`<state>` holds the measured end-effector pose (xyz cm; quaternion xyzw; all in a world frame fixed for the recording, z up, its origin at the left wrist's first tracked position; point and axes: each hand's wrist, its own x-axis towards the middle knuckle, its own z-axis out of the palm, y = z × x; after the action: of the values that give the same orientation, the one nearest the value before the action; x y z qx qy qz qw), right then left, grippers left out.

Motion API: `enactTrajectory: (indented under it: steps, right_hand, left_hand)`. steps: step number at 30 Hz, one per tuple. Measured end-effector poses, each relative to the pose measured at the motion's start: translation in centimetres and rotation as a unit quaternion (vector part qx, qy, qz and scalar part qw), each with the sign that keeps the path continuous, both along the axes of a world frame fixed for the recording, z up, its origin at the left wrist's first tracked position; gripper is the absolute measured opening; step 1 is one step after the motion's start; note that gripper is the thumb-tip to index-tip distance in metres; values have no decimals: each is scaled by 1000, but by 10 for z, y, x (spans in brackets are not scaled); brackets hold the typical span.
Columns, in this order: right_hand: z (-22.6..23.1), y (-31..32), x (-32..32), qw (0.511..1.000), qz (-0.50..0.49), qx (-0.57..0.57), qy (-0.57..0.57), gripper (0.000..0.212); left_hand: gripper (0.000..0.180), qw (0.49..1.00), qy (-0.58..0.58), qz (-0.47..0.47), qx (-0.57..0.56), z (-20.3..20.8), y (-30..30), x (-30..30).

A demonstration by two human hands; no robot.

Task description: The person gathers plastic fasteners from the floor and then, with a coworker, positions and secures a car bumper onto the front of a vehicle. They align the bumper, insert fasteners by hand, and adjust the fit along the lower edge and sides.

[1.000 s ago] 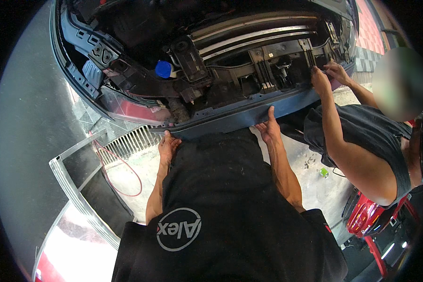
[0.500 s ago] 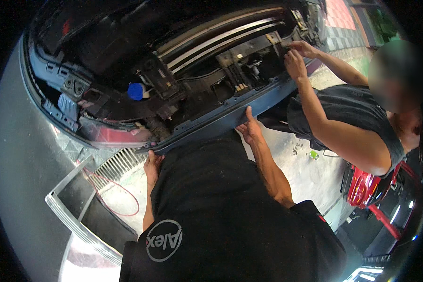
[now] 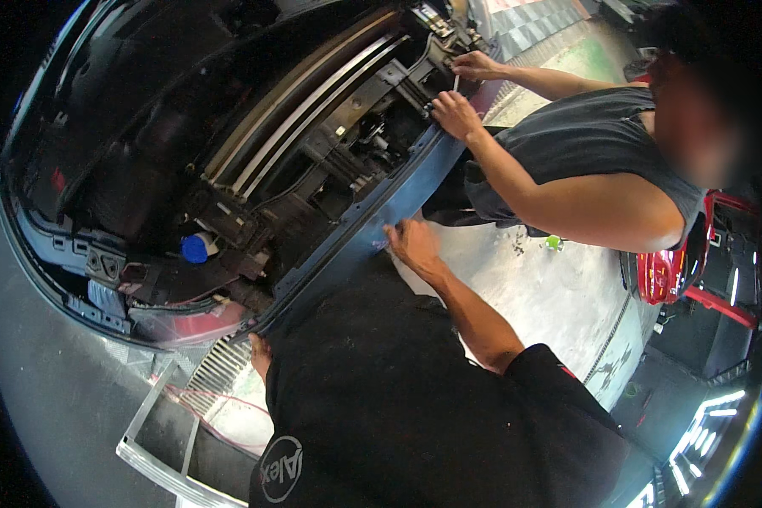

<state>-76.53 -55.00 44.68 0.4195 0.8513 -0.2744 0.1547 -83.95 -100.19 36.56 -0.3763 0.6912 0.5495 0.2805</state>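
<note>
- Floor (image 3: 525, 292) showing between right forearm (image 3: 483, 326) and co-worker (image 3: 593, 140)
- Blue panel (image 3: 366, 241): along car (image 3: 102, 267)'s front edge, beside shirt (image 3: 398, 406)
- Left hand (image 3: 261, 354): panel's left end, grip hidden
- Right hand (image 3: 417, 247): curled at panel, hold unclear
- Shirt emblem (image 3: 281, 468): round, pale, lettered

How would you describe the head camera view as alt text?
A person's bare left hand and right hand are at a long blue car panel, left at its lower end, right near its middle. Beyond is the dark engine bay; a co-worker in a dark sleeveless top has both hands near the upper end.
</note>
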Motion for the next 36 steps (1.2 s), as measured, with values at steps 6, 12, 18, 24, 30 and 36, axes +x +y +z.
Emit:
enactTrajectory:
  steps: [6,12,18,24,30,36]
  right_hand:
    - [21,-16,-64,952,233,113,165,24]
    - [1,-17,-83,911,385,110,102,22]
    - [6,-24,-98,878,450,161,30,20]
    - [0,-15,-98,901,424,96,-10,22]
    - [22,-26,-104,924,374,77,-24,25]
    - [2,-18,-94,918,392,64,-2,24]
  left_hand:
    - [61,1000,-8,-10,4,1,-9,1]
    - [62,1000,-15,-7,17,-15,-17,7]
    - [61,996,-22,-83,-11,-7,-12,-2]
    - [61,999,-25,-43,11,-9,-15,-1]
    - [61,999,-31,-37,13,-7,-20,-2]
    - [60,998,-38,-39,13,-8,-24,-3]
